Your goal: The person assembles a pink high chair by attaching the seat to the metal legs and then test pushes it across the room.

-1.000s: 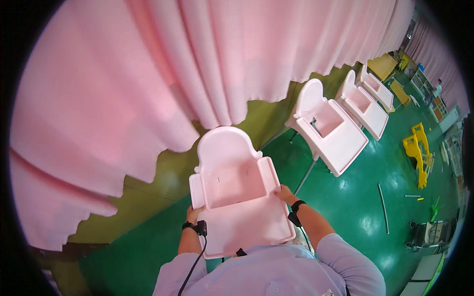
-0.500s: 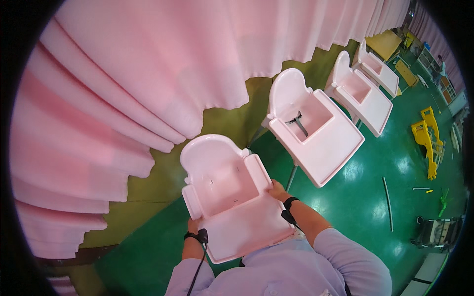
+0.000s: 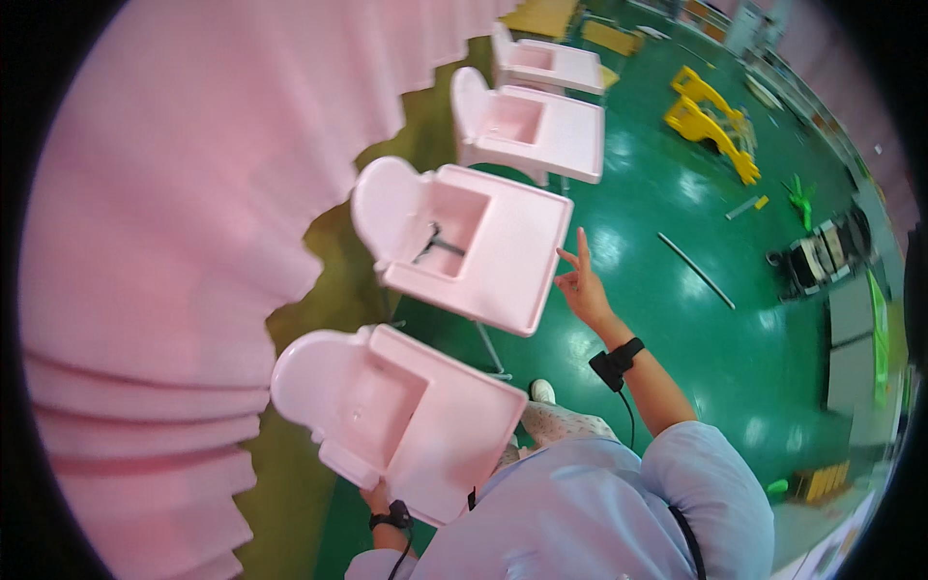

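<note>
1. A pink curtain (image 3: 193, 193) fills the left side; a glossy green floor (image 3: 764, 377) spreads to the right.
2. The near chair (image 3: 459, 425), a pink high chair, stands at the near end of a row, its rounded back beside the curtain and its tray by your body. The second chair (image 3: 512, 246) stands just beyond it, apart from it.
3. Both chairs look like hard moulded plastic, so expect them stiff, fairly light for their bulk, and a little slick. They don't seem fragile, though the second chair's thin legs could catch or scrape.
4. The tray's raised rim and the seat sides look like the best holds, one hand on each side to keep the chair level.
5. Your right arm reaches forward and right, elbow slightly bent; your left arm is low, close to your body.
6. Your right hand (image 3: 582, 288) is open, fingers spread, holding nothing. It is just beside the second chair's tray edge; you cannot tell whether a fingertip touches.
7. Your left hand (image 3: 374, 497) is at the near chair's near-left edge. Its fingers are mostly hidden, so you cannot tell how far they close.
8. A dark strap (image 3: 440, 244) lies in the second chair's seat.
</note>
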The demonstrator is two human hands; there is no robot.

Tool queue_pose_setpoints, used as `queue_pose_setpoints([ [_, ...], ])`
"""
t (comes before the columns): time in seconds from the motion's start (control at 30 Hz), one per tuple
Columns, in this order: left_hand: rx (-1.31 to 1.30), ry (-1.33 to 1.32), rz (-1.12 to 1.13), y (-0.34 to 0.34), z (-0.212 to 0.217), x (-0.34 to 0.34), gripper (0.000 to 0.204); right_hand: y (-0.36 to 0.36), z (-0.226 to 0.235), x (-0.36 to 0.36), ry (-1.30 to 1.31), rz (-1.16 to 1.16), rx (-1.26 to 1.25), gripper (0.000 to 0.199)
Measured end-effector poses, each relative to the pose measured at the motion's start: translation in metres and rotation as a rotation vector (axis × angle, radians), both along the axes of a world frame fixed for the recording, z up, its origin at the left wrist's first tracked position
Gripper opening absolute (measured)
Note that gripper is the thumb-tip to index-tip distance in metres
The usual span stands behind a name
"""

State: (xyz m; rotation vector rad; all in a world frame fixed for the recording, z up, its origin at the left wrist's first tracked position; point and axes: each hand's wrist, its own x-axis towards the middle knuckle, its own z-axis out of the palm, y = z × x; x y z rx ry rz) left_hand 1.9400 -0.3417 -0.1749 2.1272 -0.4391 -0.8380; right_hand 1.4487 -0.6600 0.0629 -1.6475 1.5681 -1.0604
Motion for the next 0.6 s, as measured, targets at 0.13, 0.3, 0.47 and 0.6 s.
queue_pose_setpoints([
  [0.13, 0.206, -0.335, -0.246, -0.011, -0.007, 0.02, 0.037, 0.034, -0.009, -0.095, 0.136, -0.046, 0.154, 0.086],
  [0.3, 0.429, -0.572, -0.188, -0.066, 0.02, -0.025, 0.035, 0.114, -0.094, -0.213, 0.238, -0.179, 0.324, 0.097],
  [0.47, 0.204, -0.624, -0.001, -0.152, 0.056, -0.108, 0.037, 0.168, -0.116, -0.328, 0.138, -0.3, 0.548, 0.095],
  [0.6, -0.148, -0.497, 0.017, -0.267, 0.088, -0.219, 0.039, 0.218, -0.112, -0.456, 0.159, -0.678, 0.479, 0.089],
])
